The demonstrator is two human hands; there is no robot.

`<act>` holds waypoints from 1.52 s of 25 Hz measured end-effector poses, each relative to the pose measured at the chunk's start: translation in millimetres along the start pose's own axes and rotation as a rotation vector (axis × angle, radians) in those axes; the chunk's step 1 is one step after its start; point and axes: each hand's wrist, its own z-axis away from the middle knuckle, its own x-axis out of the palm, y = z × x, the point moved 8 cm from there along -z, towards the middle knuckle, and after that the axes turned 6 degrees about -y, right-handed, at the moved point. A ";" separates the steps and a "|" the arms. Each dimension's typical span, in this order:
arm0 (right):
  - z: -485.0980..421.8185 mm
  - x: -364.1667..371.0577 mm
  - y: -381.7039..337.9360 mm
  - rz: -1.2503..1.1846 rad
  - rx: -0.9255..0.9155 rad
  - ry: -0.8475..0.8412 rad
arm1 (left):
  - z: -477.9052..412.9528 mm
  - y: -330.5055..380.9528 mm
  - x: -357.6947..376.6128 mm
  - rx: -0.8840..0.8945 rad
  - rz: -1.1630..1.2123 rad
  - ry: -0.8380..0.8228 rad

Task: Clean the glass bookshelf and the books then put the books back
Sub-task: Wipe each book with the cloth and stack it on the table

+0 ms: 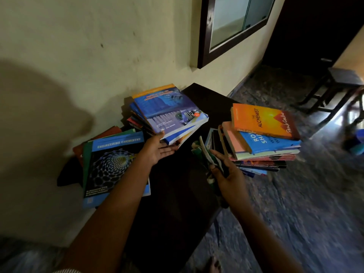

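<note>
Three piles of books lie on a low dark table (177, 194). The middle pile is topped by a blue textbook (169, 111); my left hand (159, 148) reaches palm up under its near edge, thumb on the cover. A blue "Engineering Chemistry" book (112, 164) tops the left pile, partly under my left forearm. The right pile is topped by an orange "The Alchemist" book (264, 121). My right hand (226, 174) grips a green and white cloth (204, 154) just left of that pile. The glass bookshelf (234, 24) hangs on the wall above, dark-framed, its shelves bare.
A cream wall runs behind the table. The floor at right is dark patterned stone. A dark wooden stool (332, 87) stands at far right near a dark doorway. My bare foot (213, 265) shows at the bottom by the table edge.
</note>
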 end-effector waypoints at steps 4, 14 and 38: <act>13.6 6.6 -26.8 -0.028 -0.074 -0.011 | 25.8 1.9 -27.9 0.176 0.050 0.115; 86.8 42.9 -80.2 -0.099 -0.240 -0.077 | 153.6 -94.5 -96.6 0.111 0.350 -0.070; 157.8 198.7 37.7 0.810 -0.321 -0.423 | 209.1 -235.7 -158.1 -0.148 0.489 0.126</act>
